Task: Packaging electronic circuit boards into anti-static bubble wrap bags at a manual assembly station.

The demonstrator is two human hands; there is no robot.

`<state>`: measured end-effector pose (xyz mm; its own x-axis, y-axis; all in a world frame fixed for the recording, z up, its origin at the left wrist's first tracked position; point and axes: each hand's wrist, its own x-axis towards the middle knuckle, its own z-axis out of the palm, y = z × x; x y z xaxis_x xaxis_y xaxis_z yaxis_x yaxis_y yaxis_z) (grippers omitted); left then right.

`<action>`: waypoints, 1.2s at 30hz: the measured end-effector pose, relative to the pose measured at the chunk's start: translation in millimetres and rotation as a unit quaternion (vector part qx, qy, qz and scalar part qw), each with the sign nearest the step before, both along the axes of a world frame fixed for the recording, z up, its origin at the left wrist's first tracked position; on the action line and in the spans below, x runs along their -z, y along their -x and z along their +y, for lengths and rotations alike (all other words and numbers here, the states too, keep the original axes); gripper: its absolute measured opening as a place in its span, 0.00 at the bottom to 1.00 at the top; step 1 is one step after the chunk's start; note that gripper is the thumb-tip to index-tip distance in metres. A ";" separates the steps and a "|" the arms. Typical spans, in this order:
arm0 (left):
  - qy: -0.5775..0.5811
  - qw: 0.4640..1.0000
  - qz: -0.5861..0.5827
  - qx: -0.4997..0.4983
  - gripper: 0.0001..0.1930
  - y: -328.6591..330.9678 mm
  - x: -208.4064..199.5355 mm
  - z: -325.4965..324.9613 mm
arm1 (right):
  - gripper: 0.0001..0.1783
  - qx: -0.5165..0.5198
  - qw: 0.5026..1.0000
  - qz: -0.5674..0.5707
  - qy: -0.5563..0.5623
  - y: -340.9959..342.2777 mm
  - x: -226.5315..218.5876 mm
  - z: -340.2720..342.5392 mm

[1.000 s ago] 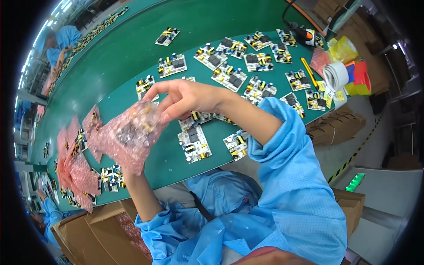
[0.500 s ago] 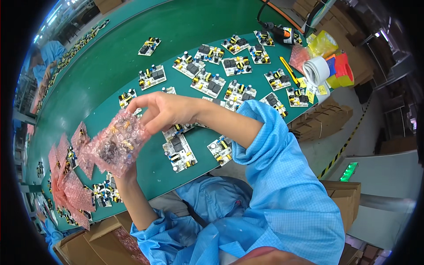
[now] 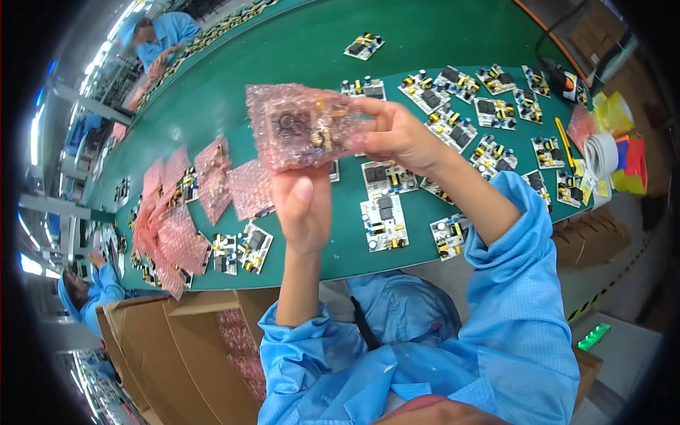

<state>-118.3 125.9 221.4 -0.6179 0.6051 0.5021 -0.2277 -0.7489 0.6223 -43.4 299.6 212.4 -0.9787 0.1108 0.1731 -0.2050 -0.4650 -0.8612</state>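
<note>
A pink bubble-wrap bag (image 3: 294, 127) hangs above the green table, with a circuit board visible through its film. Its lower edge is gripped by my left hand (image 3: 304, 209), thumb in front and the other fingers hidden behind. My right hand (image 3: 400, 134) pinches the bag's right side between thumb and fingers. Just left of the bag, more pink bubble bags (image 3: 177, 234) lie in a heap, some with boards in them. Bare circuit boards with black, yellow and blue parts, such as one white board (image 3: 384, 223), lie spread under and right of my right forearm.
A cardboard box (image 3: 152, 347) holding pink bubble-wrapped items stands below the table's front edge. At the right lie a yellow cutter (image 3: 564, 142), a white roll (image 3: 602, 156) and yellow tape (image 3: 615, 113). Another person (image 3: 166, 42) works at the far left; a second (image 3: 92, 290) sits nearer.
My view has swung to the left. The bag is now upright and flat between both hands, and my right hand has shifted from its top to its right side.
</note>
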 end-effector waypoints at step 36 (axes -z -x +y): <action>0.038 0.996 -0.051 0.068 0.27 39.6 4.6 -26.9 | 0.42 0.063 0.998 -0.003 -0.028 2.3 -5.0 -8.0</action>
<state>-157.9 99.0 216.8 -0.5726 0.7210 0.3903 -0.3891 -0.6580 0.6446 -45.7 291.6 217.4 -0.9586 0.2238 0.1762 -0.2533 -0.3866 -0.8868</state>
